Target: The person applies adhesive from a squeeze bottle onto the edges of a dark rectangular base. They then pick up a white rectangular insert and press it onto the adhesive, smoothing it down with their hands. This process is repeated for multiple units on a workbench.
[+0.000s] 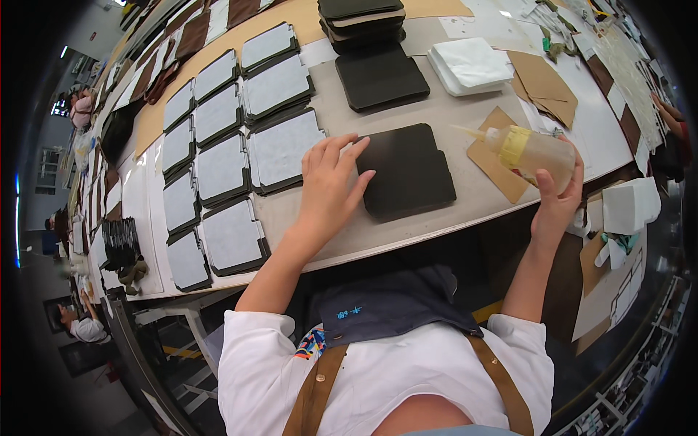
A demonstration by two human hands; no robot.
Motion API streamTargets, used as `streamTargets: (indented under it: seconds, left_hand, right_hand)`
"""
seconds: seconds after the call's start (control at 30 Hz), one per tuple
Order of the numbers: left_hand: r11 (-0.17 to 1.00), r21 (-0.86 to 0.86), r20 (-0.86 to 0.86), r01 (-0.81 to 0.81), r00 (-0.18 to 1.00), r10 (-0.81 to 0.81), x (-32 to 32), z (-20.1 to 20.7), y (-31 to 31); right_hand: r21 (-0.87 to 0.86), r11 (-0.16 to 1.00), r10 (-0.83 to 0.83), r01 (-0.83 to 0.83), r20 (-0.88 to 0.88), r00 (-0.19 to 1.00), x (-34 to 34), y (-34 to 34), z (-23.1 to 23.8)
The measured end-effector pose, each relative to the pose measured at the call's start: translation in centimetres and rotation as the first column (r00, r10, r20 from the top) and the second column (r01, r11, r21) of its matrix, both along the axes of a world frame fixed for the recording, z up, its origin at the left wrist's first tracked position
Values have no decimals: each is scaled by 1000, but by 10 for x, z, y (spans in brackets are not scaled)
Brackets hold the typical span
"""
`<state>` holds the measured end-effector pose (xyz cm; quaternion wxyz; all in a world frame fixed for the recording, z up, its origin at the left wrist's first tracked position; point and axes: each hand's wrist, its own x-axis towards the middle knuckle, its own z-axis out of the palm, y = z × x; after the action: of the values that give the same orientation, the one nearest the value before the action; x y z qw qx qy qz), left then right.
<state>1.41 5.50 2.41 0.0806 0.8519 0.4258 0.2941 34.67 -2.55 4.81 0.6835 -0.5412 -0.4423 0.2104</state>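
Note:
Fingers spread, my left hand (333, 178) rests at the left edge of a black panel (407, 174) with rounded corners, lying flat near the table's front edge. My right hand (558, 190) is wrapped round a translucent squeeze bottle (547, 155) with a yellow band, tilted so its thin nozzle points left. The nozzle tip is above the table, to the right of the panel and apart from it. Beneath the bottle lies a piece of brown card (497, 156). Behind the panel is another black panel (382, 76).
Rows of black pieces topped with pale sheets (222, 167) cover the table's left part. At the back stand a stack of black panels (361, 18) and a pile of white sheets (471, 64). Brown cardboard (545, 87) lies far right. Other people sit in the left background.

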Motion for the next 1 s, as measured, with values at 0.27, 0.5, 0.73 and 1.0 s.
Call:
streamTargets:
  seconds: [0.27, 0.5, 0.73, 1.0]
  left_hand:
    - [988, 101, 256, -121, 962, 92, -16, 1, 8]
    - [986, 53, 383, -161, 915, 129, -24, -3, 10]
    - [985, 48, 402, -167, 906, 134, -26, -2, 11]
    - [985, 44, 403, -168, 905, 136, -28, 0, 11]
  right_hand:
    - [-39, 999, 17, -16, 23, 1000, -38, 13, -10]
    - [-55, 997, -49, 56, 118, 992, -45, 15, -13]
    - [-56, 996, -67, 76, 156, 986, -47, 14, -13]
    - [-45, 998, -30, 38, 168, 985, -60, 14, -12]
